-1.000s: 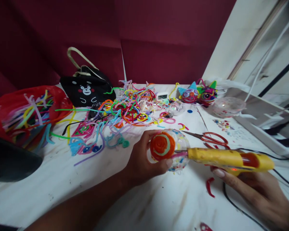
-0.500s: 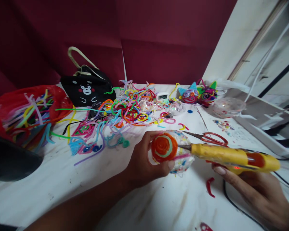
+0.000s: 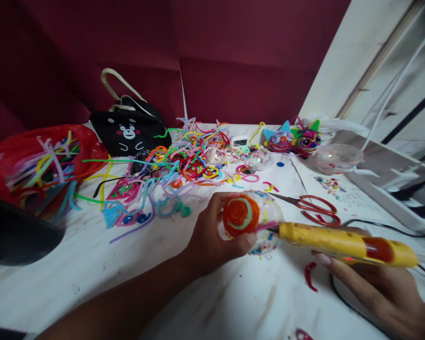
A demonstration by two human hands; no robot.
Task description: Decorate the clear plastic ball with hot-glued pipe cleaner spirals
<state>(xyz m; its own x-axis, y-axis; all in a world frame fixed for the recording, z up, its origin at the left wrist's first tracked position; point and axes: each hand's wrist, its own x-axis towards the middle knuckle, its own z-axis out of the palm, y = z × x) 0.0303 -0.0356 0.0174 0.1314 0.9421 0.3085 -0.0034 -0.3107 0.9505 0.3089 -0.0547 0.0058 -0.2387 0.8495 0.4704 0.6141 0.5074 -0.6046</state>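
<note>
My left hand [image 3: 216, 236] is closed around a clear plastic ball [image 3: 269, 208] speckled with coloured bits. An orange spiral disc [image 3: 241, 215] with a pale green curve sits on the side of the ball, and a pink strip [image 3: 268, 226] lies beside it. My right hand [image 3: 378, 288] grips a yellow glue gun [image 3: 343, 243] from below, with a red light showing on its body. The gun's nozzle meets the ball near the pink strip; whether it touches, I cannot tell. Behind the gun lie scissors [image 3: 318, 208] with red handles.
A tangle of coloured pipe cleaners [image 3: 194, 156] covers the table's back middle. Further left are a black bag [image 3: 131, 130] and a red bag [image 3: 88, 146] of pipe cleaners. Two decorated heads [image 3: 279, 139] stand at the back right, near a clear bowl [image 3: 340, 158] and a white tray [image 3: 403, 203].
The glue gun's nozzle has moved down from the orange disc's edge to the pink strip, and my right hand has dropped slightly right. My left hand stays almost still with the ball.
</note>
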